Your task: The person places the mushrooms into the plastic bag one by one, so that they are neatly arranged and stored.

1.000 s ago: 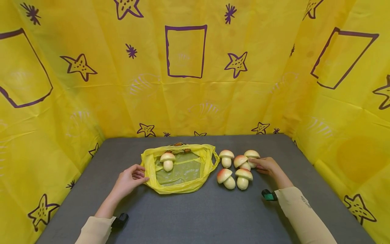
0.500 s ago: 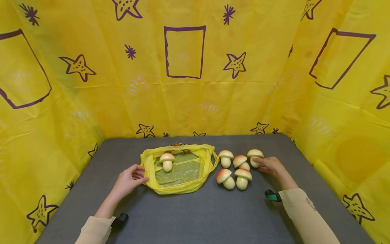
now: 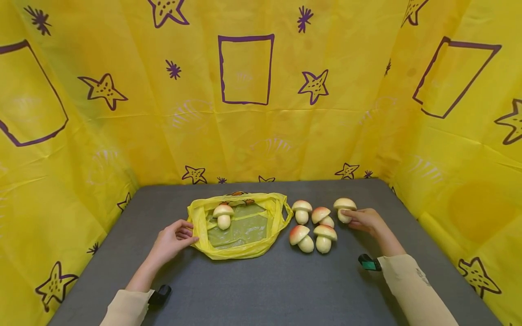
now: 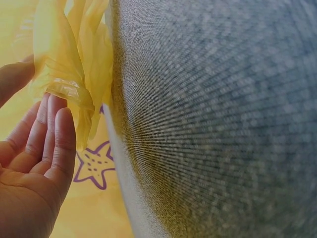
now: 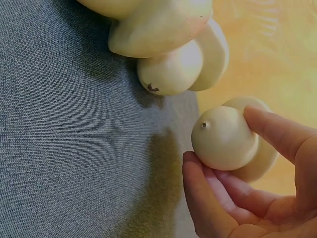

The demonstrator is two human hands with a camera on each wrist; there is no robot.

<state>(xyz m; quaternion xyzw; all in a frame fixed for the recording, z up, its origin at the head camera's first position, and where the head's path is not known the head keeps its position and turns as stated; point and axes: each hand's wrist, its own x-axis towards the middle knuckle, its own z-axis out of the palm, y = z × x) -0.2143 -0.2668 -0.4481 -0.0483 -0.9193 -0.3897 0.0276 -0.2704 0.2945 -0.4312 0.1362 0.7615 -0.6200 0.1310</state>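
A yellow plastic bag (image 3: 240, 252) lies spread with its mouth open on the dark table, a toy mushroom (image 3: 224, 217) inside near its left end. My left hand (image 3: 173, 240) holds the bag's left edge; in the left wrist view the thumb is on one side of the yellow film (image 4: 59, 59) and the fingers on the other. My right hand (image 3: 367, 222) pinches another mushroom (image 3: 344, 206) by its stem, between thumb and fingers. In the right wrist view this mushroom's round stem end (image 5: 223, 141) faces the camera, apart from the other mushrooms.
Between the bag and my right hand stand several mushrooms (image 3: 325, 239) with cream stems and reddish caps, close together. The grey table (image 3: 261, 290) extends in front of them. Yellow cloth walls (image 3: 244, 149) with drawn stars enclose the back and both sides.
My right hand has drawn its mushroom to the right, away from the group, opening a gap beside the neighbouring mushroom. The left hand and the bag have stayed in place.
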